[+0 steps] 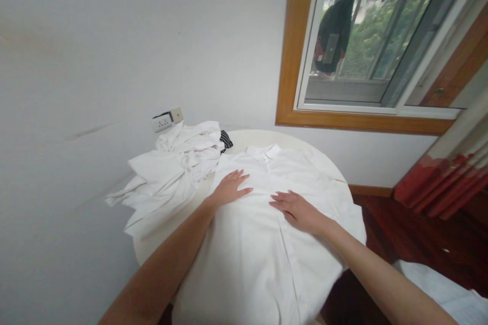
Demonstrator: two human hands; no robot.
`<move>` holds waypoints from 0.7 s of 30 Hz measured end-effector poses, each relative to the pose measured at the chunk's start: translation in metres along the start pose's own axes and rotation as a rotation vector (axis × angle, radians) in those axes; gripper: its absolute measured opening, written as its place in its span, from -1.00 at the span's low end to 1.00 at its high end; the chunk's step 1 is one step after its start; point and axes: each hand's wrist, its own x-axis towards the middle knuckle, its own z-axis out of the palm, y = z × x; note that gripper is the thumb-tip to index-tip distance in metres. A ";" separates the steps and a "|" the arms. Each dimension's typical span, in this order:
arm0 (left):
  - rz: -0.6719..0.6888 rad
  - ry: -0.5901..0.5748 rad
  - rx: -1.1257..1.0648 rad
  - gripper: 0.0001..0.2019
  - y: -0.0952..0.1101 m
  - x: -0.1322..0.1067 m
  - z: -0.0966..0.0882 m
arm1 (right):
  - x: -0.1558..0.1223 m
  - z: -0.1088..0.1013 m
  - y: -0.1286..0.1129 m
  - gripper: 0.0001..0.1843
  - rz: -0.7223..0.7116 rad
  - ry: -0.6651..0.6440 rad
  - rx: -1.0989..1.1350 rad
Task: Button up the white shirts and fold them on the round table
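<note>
A white button-up shirt (247, 244) lies spread front side up, its collar at the far end and its lower part toward me. My left hand (231, 188) rests flat on the left side of its chest, fingers spread. On the right of the button strip, my right hand (295, 208) lies palm down on the cloth with fingers stretched out. Neither hand grips the fabric. Beneath the shirt is a round, cream-white table (244, 138), mostly covered.
Crumpled white clothes (168, 172) are heaped at the table's left, beside a black-and-white striped cloth (226, 141). Behind stand a wall with a socket (162, 122) and a wood-framed window (285, 61). A curtain (438, 183) hangs right; white fabric (442, 289) sits lower right.
</note>
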 end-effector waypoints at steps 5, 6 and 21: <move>0.000 0.002 0.023 -0.30 0.001 0.000 0.003 | 0.013 0.009 0.020 -0.50 0.012 -0.024 -0.051; -0.011 -0.002 0.026 -0.31 0.001 0.000 0.004 | 0.013 0.009 0.022 -0.49 0.007 -0.030 -0.060; -0.160 0.082 0.143 -0.53 0.024 -0.001 -0.008 | -0.014 -0.003 0.010 -0.51 -0.149 -0.094 0.059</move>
